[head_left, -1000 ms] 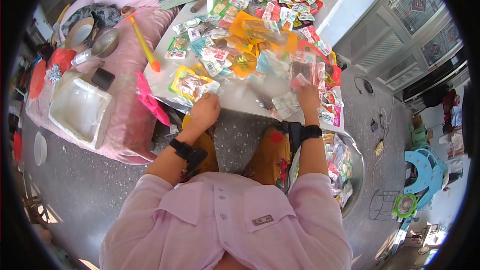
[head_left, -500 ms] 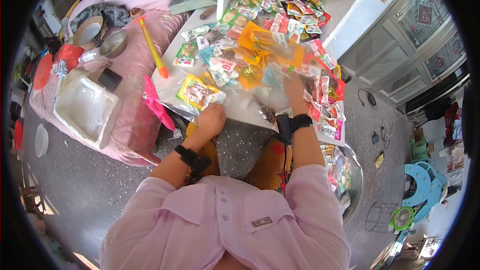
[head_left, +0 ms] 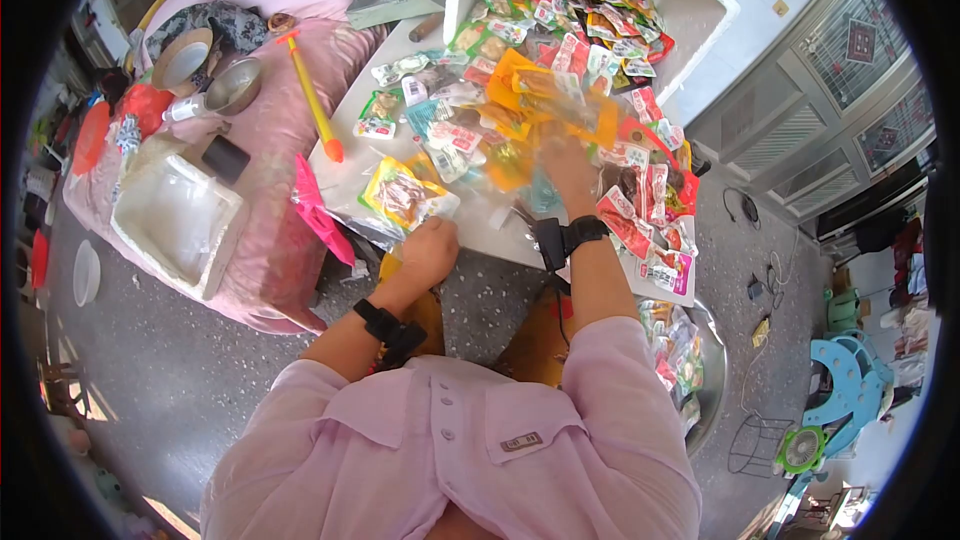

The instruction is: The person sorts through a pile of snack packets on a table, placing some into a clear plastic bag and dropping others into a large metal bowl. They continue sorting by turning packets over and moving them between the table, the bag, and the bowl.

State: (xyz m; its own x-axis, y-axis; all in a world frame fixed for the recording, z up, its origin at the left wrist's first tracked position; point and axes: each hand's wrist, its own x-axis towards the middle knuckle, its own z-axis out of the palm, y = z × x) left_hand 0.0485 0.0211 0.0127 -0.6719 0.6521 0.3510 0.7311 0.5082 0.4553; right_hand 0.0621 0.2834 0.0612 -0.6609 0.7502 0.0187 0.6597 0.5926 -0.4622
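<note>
My left hand [head_left: 430, 248] is closed at the table's front edge, pinching the lower corner of a yellow-and-white snack packet [head_left: 403, 192] with brownish contents. My right hand [head_left: 566, 172] reaches over the pile, its fingers smeared by motion, so what they grip does not show. Around it lie a blurred yellow-orange packet [head_left: 512, 162] and a bigger orange bag [head_left: 520, 80]. Red-and-white packets [head_left: 625, 223] are to its right. Green-and-white packets [head_left: 377, 115] rest farther left on the white table [head_left: 345, 175].
A tipped foam box [head_left: 690, 35] spills many packets at the back. Below the table's right side, a metal basin [head_left: 712, 380] holds more. Left of the table, a pink-covered bed [head_left: 275, 240] bears an empty foam box [head_left: 170, 225] and a yellow toy-like stick [head_left: 315, 100]. A pink bag [head_left: 318, 215] hangs beside the table.
My right hand has shifted left and slightly down over the pile. My left hand stays at the yellow-and-white packet. The whole view has shifted slightly.
</note>
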